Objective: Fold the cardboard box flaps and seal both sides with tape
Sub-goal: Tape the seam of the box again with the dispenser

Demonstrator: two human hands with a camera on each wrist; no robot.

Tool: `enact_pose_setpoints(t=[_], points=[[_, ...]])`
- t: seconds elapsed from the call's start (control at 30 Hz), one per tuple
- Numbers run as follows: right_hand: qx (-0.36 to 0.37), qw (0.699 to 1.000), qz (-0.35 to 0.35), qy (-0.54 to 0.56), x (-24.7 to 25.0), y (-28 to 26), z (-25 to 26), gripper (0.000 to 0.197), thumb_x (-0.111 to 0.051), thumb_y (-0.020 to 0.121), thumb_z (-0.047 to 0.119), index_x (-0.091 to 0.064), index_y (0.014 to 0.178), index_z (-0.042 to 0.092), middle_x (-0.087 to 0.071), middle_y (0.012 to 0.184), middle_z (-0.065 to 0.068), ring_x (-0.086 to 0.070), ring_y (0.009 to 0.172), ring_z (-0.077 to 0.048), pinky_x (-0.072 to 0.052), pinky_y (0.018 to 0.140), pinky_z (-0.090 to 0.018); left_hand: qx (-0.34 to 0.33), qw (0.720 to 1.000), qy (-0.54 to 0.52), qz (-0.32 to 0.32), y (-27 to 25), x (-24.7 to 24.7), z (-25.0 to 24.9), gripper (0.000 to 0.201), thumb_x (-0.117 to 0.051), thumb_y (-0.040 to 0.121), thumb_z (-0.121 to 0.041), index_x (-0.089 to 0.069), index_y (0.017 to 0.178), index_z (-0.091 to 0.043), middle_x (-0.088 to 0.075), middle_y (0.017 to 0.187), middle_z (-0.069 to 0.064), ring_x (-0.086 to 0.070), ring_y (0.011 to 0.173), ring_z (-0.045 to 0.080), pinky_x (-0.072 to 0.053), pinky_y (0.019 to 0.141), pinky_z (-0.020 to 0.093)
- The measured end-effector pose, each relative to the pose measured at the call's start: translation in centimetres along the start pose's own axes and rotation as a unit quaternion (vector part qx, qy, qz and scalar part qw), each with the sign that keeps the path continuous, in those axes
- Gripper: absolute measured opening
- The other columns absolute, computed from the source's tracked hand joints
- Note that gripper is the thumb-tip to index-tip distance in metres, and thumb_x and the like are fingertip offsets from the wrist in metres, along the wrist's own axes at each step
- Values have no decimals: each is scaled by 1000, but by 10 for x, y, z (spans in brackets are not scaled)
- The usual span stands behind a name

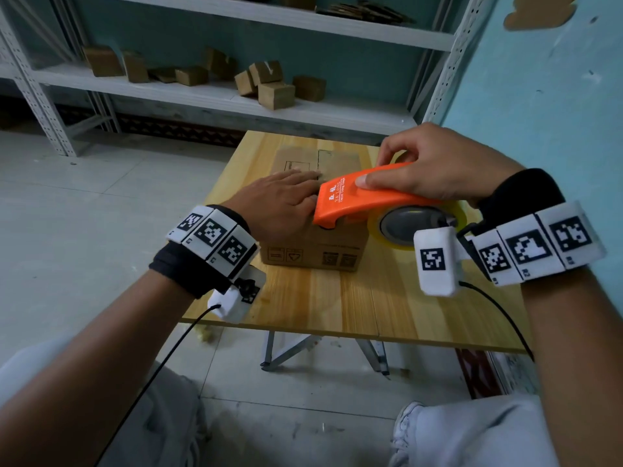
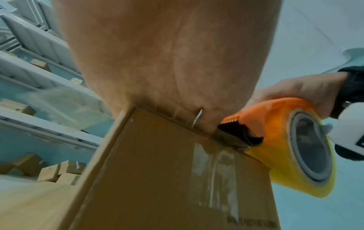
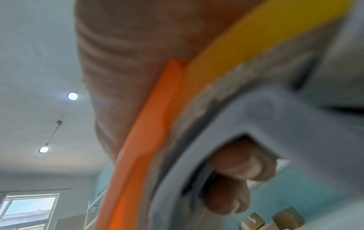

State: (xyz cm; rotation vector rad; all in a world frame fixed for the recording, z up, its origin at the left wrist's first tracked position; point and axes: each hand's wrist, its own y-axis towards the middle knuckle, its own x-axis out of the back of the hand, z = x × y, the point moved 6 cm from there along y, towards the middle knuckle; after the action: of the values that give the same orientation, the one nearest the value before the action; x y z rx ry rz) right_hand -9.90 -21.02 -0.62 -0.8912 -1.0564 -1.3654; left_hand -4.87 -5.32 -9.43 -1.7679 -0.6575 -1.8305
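A brown cardboard box (image 1: 313, 251) stands on the wooden table (image 1: 354, 305), its top flaps folded flat. My left hand (image 1: 283, 200) lies flat on the box top, fingers straight, pressing the flaps down. My right hand (image 1: 435, 166) grips an orange tape dispenser (image 1: 364, 197) with a yellowish tape roll (image 1: 408, 227), thumb on its top. The dispenser's front end sits at the box's near top edge. In the left wrist view the toothed blade (image 2: 230, 123) meets that edge of the box (image 2: 157, 171), and clear tape (image 2: 214, 171) runs down the near side. The right wrist view shows fingers (image 3: 236, 171) curled through the dispenser (image 3: 141, 140).
A white metal shelf rack (image 1: 236, 99) behind the table holds several small cardboard boxes (image 1: 276, 92). A blue wall (image 1: 539, 89) runs close along the table's right side. Folding table legs (image 1: 303, 348) show below. My knees are at the bottom of the head view.
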Motion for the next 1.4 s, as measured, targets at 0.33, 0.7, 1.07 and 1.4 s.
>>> enact_pose_setpoints(t=[0.33,0.7,1.07,1.4], points=[[-6,1000,6,3,-1,0,1,43,-67,73,68,-65,88,29,-58,91,12,-56,85,-10,-51,80,-37,24,993,-73,-91,10,-6,10,82,3,81,-57,-37,142,-18,-40,147,4,-33,138,22,-29,111,44],[-3,1000,-1,18,-2,1,2,46,-69,70,68,-66,82,24,-62,87,8,-58,83,-11,-45,68,-30,-35,995,86,-29,1,-6,-3,83,6,83,-50,-15,152,-10,-8,161,9,-1,149,26,-9,120,46],[-10,999,5,44,-2,1,-1,43,-72,71,63,-68,83,22,-63,86,5,-59,82,-12,-49,70,-31,-25,995,94,-28,0,-5,-5,95,17,72,-53,-14,152,-11,-9,160,8,0,149,25,-9,120,45],[-8,998,8,62,-2,0,-7,46,-71,70,63,-70,87,20,-63,90,5,-58,83,-11,-49,70,-30,-17,997,65,-30,0,-4,-6,97,20,67,-50,-10,153,-14,-7,161,5,3,149,19,-6,120,42]])
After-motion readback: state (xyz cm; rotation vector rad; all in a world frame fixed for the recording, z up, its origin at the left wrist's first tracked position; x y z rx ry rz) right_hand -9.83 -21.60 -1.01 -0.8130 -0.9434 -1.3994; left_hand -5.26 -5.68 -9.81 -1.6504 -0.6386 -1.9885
